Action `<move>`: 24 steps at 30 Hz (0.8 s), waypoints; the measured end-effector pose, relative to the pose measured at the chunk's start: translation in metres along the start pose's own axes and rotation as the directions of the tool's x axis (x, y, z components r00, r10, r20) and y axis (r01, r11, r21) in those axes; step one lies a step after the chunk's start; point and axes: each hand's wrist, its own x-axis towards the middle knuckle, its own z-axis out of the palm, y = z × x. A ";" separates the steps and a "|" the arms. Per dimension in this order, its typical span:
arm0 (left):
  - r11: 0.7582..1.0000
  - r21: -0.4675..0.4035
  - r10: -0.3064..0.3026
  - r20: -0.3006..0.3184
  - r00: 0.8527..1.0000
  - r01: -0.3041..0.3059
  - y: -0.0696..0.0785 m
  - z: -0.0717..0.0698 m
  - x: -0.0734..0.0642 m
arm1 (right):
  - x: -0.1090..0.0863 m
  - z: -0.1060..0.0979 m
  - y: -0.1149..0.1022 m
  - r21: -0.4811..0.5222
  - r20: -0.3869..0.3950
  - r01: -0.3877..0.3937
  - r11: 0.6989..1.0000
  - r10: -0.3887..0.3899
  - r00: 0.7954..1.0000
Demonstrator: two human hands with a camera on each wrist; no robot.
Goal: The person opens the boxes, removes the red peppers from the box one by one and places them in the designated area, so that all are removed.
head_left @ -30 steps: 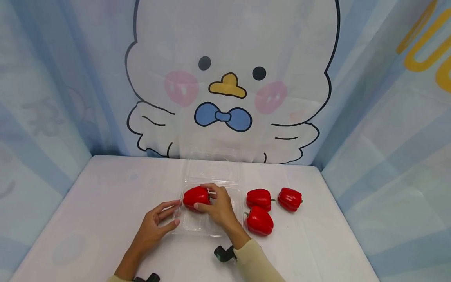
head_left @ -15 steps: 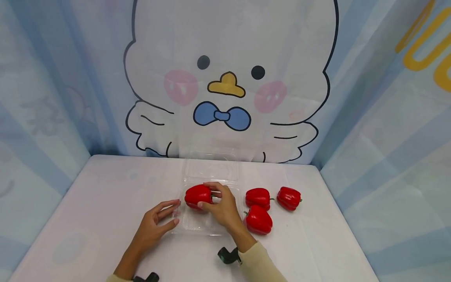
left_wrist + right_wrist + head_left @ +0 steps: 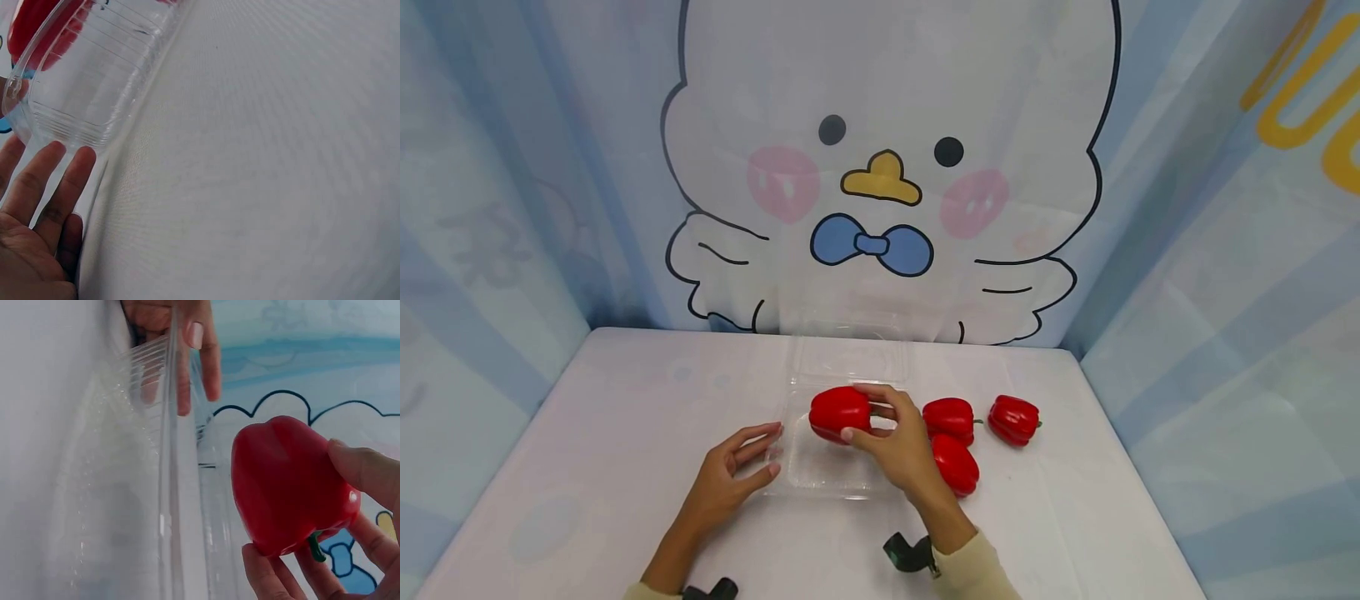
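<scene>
My right hand (image 3: 898, 437) grips a red bell pepper (image 3: 838, 412) by its stem end, thumb on the near side and fingers on the far side. In the right wrist view the green stem of the bell pepper (image 3: 287, 487) points down toward the palm. The pepper is held over a clear plastic clamshell container (image 3: 820, 477), whose lid is folded back. My left hand (image 3: 726, 475) is at the container's left wall with fingers spread and holds nothing. In the left wrist view the fingertips of the left hand (image 3: 44, 219) reach that wall.
Right of the container, two red bell peppers (image 3: 948, 418) (image 3: 957, 467) lie close together. Farther right lies another red bell pepper (image 3: 1015, 420). The white tabletop (image 3: 602, 433) meets a cartoon-printed curtain (image 3: 880, 108) at the back.
My right hand has moved right and slightly up with the bell pepper, away from the container's left side. The left hand has stayed in place.
</scene>
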 end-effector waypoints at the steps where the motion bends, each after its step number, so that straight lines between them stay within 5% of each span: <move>1: 1.000 0.000 0.000 -0.001 1.000 0.000 0.000 0.000 0.000 | -0.001 -0.002 -0.001 0.001 -0.005 0.001 1.000 -0.001 1.000; 24: 1.000 -0.027 0.014 -0.008 1.000 -0.014 -0.001 0.000 0.001 | -0.031 -0.065 0.008 -0.016 -0.183 -0.044 0.999 0.041 0.982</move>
